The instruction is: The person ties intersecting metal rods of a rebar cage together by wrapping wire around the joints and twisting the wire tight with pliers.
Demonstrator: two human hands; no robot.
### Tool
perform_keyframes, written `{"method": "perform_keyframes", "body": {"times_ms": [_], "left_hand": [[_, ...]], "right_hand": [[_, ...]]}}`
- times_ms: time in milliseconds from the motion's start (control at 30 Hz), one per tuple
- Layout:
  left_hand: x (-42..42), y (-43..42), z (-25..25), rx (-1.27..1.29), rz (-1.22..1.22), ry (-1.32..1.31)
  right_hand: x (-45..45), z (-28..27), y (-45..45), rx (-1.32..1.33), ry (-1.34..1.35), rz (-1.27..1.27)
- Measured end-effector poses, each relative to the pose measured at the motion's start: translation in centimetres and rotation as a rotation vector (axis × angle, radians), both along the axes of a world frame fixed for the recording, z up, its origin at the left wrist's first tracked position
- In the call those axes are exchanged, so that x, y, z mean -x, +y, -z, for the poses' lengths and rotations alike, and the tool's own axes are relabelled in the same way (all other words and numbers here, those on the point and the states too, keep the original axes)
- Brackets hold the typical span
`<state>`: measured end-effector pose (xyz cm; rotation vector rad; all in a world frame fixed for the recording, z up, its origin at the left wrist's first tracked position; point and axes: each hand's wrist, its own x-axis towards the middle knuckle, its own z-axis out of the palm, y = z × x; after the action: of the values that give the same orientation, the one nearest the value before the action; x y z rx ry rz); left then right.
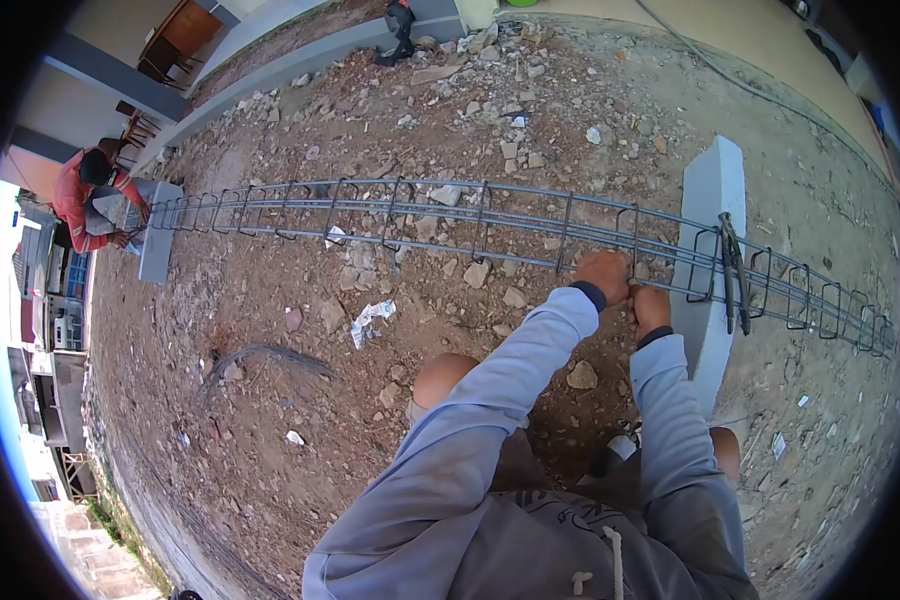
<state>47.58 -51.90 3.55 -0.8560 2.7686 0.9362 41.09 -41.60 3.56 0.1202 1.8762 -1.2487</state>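
Two bare hands at the near side of the long rebar cage [450,211]: left hand [602,276] curled closed around the near rod, right hand [652,306] just beside it, fingers bent in narrow, anything pinched there hidden and impossible to tell. Cage laid across the white beam [706,345] at right and the block [158,250] at far left, near a crouching person [80,205]. Brace the rod with the left, turn the right wrist in small, even moves close to the bar. Mind the stirrup [565,235] edges, the beam corner and the pliers [735,275] propped rightward; use the open room below, toward the knees.
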Motion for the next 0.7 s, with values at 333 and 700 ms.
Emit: {"method": "perform_keyframes", "body": {"times_ms": [333, 700], "left_hand": [[1.1, -1.9, 2.4, -0.266, -0.149, 0.151], [0.9, -1.0, 3.5, -0.369, -0.378, 0.251]], "right_hand": [[-0.2, 1.7, 1.1, 0.171, 0.020, -0.028], [-1.0, 3.0, 1.3, 0.265, -0.045, 0.066]]}}
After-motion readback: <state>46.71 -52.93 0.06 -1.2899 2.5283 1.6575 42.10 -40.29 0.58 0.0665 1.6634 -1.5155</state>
